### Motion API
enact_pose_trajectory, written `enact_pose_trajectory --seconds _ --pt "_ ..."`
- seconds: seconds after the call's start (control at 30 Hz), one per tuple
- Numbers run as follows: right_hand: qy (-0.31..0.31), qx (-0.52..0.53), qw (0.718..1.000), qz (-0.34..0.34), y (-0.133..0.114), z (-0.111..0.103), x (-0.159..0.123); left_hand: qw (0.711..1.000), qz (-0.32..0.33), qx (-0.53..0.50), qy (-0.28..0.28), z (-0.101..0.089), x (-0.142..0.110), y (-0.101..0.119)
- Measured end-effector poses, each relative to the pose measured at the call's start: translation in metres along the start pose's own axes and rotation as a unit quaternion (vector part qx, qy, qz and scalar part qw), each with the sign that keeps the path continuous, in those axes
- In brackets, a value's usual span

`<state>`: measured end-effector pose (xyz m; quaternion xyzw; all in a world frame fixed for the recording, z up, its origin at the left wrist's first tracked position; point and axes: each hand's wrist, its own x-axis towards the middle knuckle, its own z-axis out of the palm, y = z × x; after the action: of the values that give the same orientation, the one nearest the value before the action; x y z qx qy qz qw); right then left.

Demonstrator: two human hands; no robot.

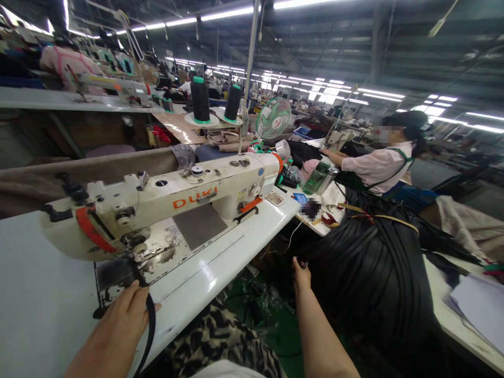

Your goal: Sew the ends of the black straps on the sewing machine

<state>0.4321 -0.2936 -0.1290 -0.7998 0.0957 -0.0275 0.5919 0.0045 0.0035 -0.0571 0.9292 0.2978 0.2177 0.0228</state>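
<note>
We have our two hands well apart. Our left hand (122, 317) is at the edge of the table (200, 283), pinching a black strap (150, 325) between thumb and fingers. The strap comes from near the needle end of the sewing machine (220, 191), bends past our fingers and hangs down toward us. Our right hand (302, 274) is out beyond the table, its fingers curled just beside a thick bundle (366, 268) of black straps; a small dark bit shows at the fingertips, but we cannot tell whether they grip it. A tie (394, 220) crosses the bundle's top. Beyond it, a co-worker (374, 170) sits reaching toward another machine (338, 139).
</note>
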Motion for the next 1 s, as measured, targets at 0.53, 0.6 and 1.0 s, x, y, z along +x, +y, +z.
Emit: enact_pose_trajectory --seconds 0.53,0.6,1.0 --pt "-0.017 0.005 0.998 0.058 0.031 -0.015 -0.011 0.994 0.072 0.083 -0.01 0.0 -0.006 -0.009" --pt "-0.027 -0.004 0.998 0.057 0.034 -0.015 -0.013 0.994 0.068 0.084 0.001 -0.003 -0.006 -0.005" --pt "-0.184 -0.031 0.976 0.11 0.079 0.012 -0.116 0.992 0.065 0.076 0.071 0.016 -0.005 -0.006"
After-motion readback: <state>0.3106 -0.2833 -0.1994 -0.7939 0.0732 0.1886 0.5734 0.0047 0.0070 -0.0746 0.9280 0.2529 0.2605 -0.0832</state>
